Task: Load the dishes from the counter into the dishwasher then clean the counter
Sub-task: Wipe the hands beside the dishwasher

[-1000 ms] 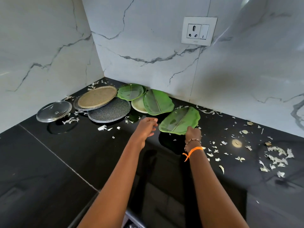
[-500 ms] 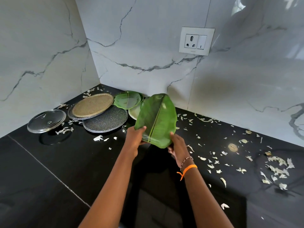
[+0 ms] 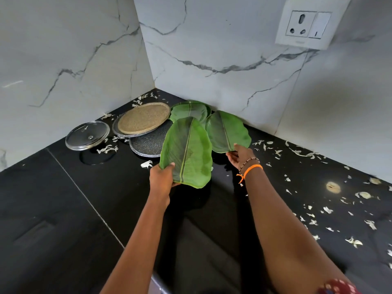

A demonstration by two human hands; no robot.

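Note:
My left hand [image 3: 161, 177] grips the near edge of a green leaf-shaped plate [image 3: 187, 151] and holds it raised above the black counter [image 3: 74, 198]. My right hand [image 3: 240, 155] has its fingers on the near edge of a second leaf plate [image 3: 228, 131] that lies near the wall. A third green leaf plate [image 3: 188, 110] rests behind them in the corner. To the left lie a tan speckled round plate [image 3: 143, 120] on a grey one, a dark speckled plate [image 3: 148, 143], and a glass lid [image 3: 87, 135].
White food scraps [image 3: 326, 210] litter the counter, thickest at the right, with more around the plates. A round yellowish bit [image 3: 333, 186] lies at the right. Marble walls meet in the corner behind the plates. A wall socket [image 3: 308, 24] sits high on the right.
The first leaf plate, held by both hands half a second ago, is now in my left hand alone. My right hand has let go and reached forward to the second leaf plate.

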